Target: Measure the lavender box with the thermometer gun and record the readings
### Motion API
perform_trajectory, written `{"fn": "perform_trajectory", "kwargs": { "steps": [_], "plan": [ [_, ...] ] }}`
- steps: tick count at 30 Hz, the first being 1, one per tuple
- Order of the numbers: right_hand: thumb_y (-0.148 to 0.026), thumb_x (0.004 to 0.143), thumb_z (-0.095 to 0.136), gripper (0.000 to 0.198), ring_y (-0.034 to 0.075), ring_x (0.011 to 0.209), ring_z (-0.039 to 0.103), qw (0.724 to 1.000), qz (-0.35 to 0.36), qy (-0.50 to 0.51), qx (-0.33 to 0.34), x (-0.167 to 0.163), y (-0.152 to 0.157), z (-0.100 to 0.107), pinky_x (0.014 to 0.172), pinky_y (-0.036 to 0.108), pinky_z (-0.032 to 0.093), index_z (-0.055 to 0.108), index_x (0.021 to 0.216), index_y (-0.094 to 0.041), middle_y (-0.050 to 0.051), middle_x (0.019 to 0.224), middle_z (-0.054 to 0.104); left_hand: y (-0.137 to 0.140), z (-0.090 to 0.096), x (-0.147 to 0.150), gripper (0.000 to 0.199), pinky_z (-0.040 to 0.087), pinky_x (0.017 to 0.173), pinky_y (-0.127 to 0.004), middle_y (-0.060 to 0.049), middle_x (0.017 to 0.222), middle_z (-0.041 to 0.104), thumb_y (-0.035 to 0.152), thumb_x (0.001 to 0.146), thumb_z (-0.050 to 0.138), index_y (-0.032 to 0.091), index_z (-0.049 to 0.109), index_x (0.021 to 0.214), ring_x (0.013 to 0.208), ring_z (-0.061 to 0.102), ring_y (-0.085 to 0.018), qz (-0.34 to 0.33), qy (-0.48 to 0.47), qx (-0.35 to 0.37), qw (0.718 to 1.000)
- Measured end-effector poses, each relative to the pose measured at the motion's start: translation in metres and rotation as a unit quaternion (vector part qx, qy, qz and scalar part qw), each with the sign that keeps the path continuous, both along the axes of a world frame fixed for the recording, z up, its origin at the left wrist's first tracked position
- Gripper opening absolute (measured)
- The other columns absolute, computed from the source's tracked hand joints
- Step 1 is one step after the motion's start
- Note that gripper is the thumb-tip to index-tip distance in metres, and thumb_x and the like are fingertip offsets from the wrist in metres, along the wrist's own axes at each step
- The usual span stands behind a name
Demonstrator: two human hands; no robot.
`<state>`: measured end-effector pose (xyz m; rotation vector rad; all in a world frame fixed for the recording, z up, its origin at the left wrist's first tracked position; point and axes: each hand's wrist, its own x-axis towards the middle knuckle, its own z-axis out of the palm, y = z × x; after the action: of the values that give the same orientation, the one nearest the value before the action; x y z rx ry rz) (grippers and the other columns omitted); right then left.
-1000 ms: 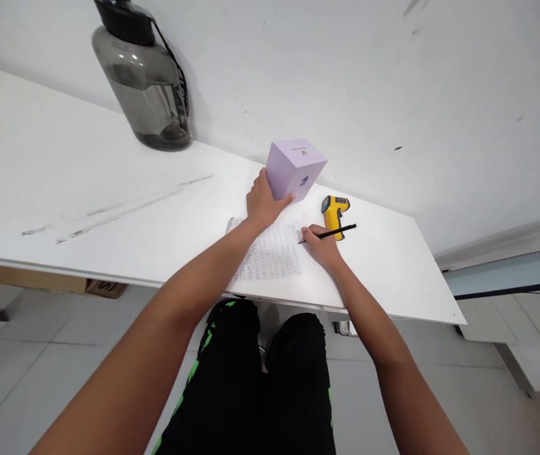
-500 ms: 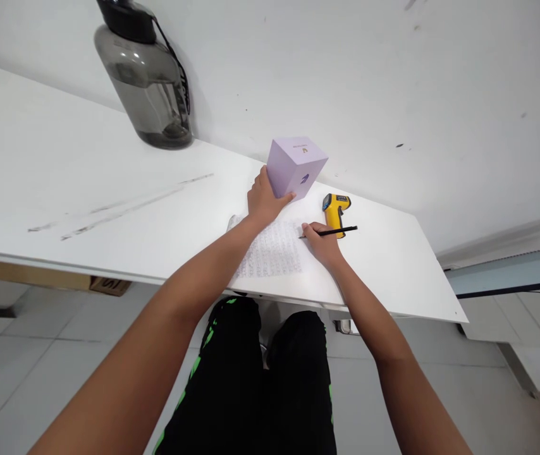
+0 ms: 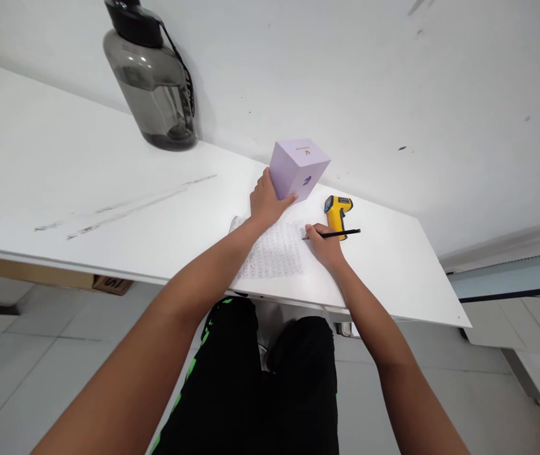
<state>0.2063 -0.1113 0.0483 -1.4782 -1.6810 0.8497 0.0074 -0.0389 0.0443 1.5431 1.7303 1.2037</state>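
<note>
Illegibly lettered lilac box (image 3: 299, 169), black pencil (image 3: 343, 233)

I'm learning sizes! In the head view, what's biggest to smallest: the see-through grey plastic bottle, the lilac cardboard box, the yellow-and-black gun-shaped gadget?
1. Grey bottle, even with its top cut off
2. Lilac box
3. Yellow-and-black gadget

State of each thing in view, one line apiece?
Purple box: looks closed, in the left hand
Black pencil: tip down, in the right hand
Patterned sheet: spread on the white table
Yellow gun-shaped device: lying down, unheld
Smoky bottle: upright, capped, partly filled
</note>
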Motion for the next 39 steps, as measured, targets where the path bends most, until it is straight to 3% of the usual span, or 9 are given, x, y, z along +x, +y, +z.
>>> {"fn": "perform_trajectory", "kwargs": {
  "steps": [11, 18, 26, 33, 39],
  "plan": [
    [-0.063, 0.084, 0.065, 0.044, 0.019, 0.071, 0.047, 1.000, 0.010, 0.004, 0.004, 0.002, 0.001, -0.006, 0.070, 0.037, 0.043, 0.054, 0.060, -0.028, -0.001, 0.063, 0.048, 0.001, -0.002, -0.002, 0.113, 0.042, 0.141, -0.065, -0.017, 0.182, 0.053, 0.053, 0.083, 0.090, 0.031, 0.034, 0.179, 0.169, 0.051, -0.047, 0.003, -0.011, 0.004, 1.000],
    [-0.082, 0.094, 0.060, 0.058, 0.025, 0.085, 0.062, 0.986, -0.126, 0.049, 0.093, 0.006, 0.001, -0.012, 0.083, 0.041, 0.054, 0.061, 0.072, -0.028, 0.003, 0.075, 0.063, 0.002, -0.004, -0.004, 0.118, 0.042, 0.142, -0.064, -0.017, 0.183, 0.052, 0.060, 0.079, 0.095, 0.034, 0.036, 0.178, 0.173, 0.047, -0.047, 0.010, -0.017, 0.003, 1.000],
    [-0.101, 0.088, 0.059, 0.071, 0.028, 0.087, 0.067, 0.985, -0.129, 0.045, 0.103, 0.012, 0.007, -0.017, 0.085, 0.042, 0.055, 0.068, 0.089, -0.030, 0.003, 0.080, 0.068, -0.006, 0.002, -0.007, 0.114, 0.045, 0.142, -0.059, -0.015, 0.189, 0.047, 0.056, 0.086, 0.091, 0.034, 0.031, 0.180, 0.173, 0.051, -0.040, 0.000, -0.012, -0.012, 1.000],
    [-0.079, 0.100, 0.061, 0.052, 0.027, 0.085, 0.067, 0.986, -0.109, 0.003, 0.129, 0.010, 0.003, -0.009, 0.087, 0.040, 0.054, 0.073, 0.102, -0.028, 0.004, 0.084, 0.071, -0.001, -0.003, -0.011, 0.123, 0.047, 0.139, -0.062, -0.012, 0.184, 0.055, 0.070, 0.082, 0.090, 0.036, 0.029, 0.183, 0.168, 0.057, -0.044, -0.009, -0.008, -0.019, 1.000],
    [-0.064, 0.100, 0.067, 0.045, 0.026, 0.084, 0.067, 0.985, -0.104, -0.028, 0.134, 0.012, 0.010, -0.015, 0.089, 0.041, 0.056, 0.078, 0.119, -0.024, 0.007, 0.094, 0.074, 0.003, -0.009, -0.013, 0.121, 0.037, 0.144, -0.065, -0.012, 0.179, 0.063, 0.079, 0.085, 0.083, 0.035, 0.031, 0.185, 0.169, 0.055, -0.045, -0.031, 0.018, -0.029, 0.999]
  ]
}}
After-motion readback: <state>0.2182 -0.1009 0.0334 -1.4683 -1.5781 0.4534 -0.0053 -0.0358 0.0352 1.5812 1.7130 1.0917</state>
